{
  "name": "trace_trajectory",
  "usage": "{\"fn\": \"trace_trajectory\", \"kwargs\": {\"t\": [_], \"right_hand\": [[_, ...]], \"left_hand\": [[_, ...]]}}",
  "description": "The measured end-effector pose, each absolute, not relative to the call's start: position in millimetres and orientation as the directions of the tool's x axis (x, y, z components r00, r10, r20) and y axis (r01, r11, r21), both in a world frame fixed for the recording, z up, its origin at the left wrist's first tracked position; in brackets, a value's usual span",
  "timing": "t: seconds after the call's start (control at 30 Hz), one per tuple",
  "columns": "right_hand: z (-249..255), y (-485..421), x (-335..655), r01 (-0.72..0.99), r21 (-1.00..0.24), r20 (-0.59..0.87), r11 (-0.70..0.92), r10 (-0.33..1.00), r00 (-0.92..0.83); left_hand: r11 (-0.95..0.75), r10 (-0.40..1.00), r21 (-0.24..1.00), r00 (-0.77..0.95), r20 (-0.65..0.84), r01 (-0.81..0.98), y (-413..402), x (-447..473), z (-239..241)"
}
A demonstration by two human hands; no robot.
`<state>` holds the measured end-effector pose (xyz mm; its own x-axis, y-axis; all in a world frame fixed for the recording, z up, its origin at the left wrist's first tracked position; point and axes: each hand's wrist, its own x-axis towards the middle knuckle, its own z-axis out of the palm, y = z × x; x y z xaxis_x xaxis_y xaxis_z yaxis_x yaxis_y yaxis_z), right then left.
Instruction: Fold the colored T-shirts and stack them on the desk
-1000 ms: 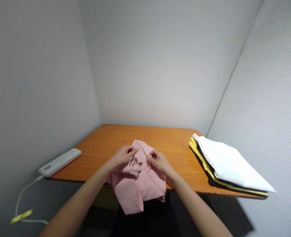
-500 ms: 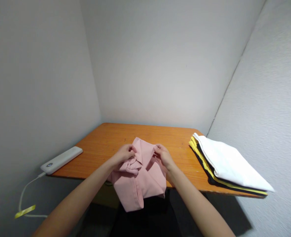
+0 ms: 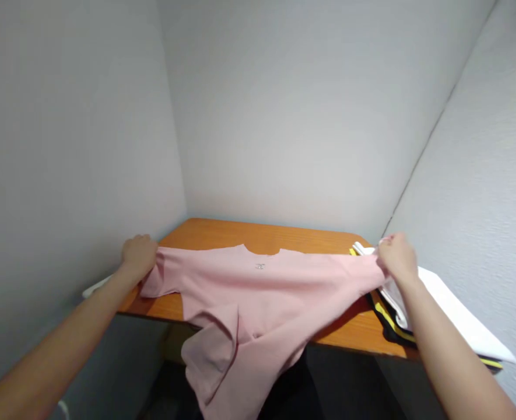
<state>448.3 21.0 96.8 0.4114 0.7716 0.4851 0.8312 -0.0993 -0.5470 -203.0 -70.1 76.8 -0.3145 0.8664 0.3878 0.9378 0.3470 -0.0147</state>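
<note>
A pink T-shirt [image 3: 258,286] is stretched wide between my hands, its neckline toward the far side of the table and a small mark below the collar. My left hand [image 3: 139,255] is closed on the end of one sleeve, at the table's left side. My right hand [image 3: 397,256] grips the other sleeve end, above the folded stack at the right. The shirt's lower part hangs over the near table edge, its hem folded and twisted.
A stack of folded clothes, with a white garment [image 3: 454,309] on top and yellow [image 3: 393,322] and black layers beneath, lies at the right of the wooden table [image 3: 223,228]. A white device [image 3: 95,287] is partly hidden behind my left arm. Walls enclose the table.
My hands have moved far apart, left and right. The bunched pink cloth has opened out into a spread T-shirt. The view has shifted slightly.
</note>
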Motion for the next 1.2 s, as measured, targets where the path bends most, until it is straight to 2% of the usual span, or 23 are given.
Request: {"fn": "trace_trajectory", "kwargs": {"t": [0.07,0.17,0.23,0.33,0.6,0.77,0.83,0.9,0.97,1.0,1.07,1.1,1.13,1.2], "right_hand": [[83,19,431,0.919,-0.377,0.51,-0.116,0.802,0.311],[63,17,394,0.997,-0.074,0.47,0.03,0.883,0.008],[50,17,370,0.989,-0.017,0.341,0.146,0.931,-0.132],[34,20,349,0.985,-0.058,0.22,0.161,0.965,-0.145],[19,28,354,0.989,-0.146,0.134,0.004,0.991,0.016],[27,20,367,0.978,-0.211,0.161,-0.001,0.986,0.035],[30,8,377,0.94,-0.342,0.232,0.007,0.969,0.078],[32,-10,388,0.796,-0.604,0.262,0.041,0.953,0.15],[36,-29,399,0.476,-0.874,0.214,0.1,0.958,0.191],[39,-36,403,0.281,-0.95,0.193,0.132,0.961,0.199],[49,-40,406,-0.023,-0.975,0.21,0.221,0.947,0.243],[57,-34,405,-0.095,-0.955,0.245,0.282,0.925,0.29],[66,-23,402,-0.118,-0.93,0.292,0.349,0.893,0.342],[88,12,388,-0.052,-0.89,0.395,0.454,0.822,0.41]], "left_hand": [[0.259,0.898,0.027,-0.251,0.362,0.965,-61,-185,66],[0.121,0.937,0.149,-0.162,0.308,0.981,-41,-154,55],[0.089,0.949,0.213,-0.148,0.278,0.973,-29,-136,49],[0.083,0.952,0.313,-0.168,0.256,0.946,-17,-120,40],[0.065,0.935,0.543,-0.24,0.259,0.838,-14,-120,22],[0.043,0.955,0.551,-0.197,0.223,0.833,-15,-122,24],[0.039,0.953,0.54,-0.193,0.233,0.841,-22,-124,26],[0.045,0.951,0.551,-0.205,0.232,0.834,-33,-126,30],[0.038,0.94,0.619,-0.238,0.245,0.785,-48,-125,37],[0.019,0.925,0.663,-0.265,0.273,0.748,-55,-124,42],[-0.036,0.86,0.712,-0.341,0.379,0.701,-64,-118,59],[-0.044,0.809,0.694,-0.383,0.446,0.718,-63,-114,71],[-0.017,0.754,0.653,-0.419,0.506,0.757,-57,-109,84],[0.102,0.67,0.541,-0.46,0.583,0.835,-34,-98,112]]}}
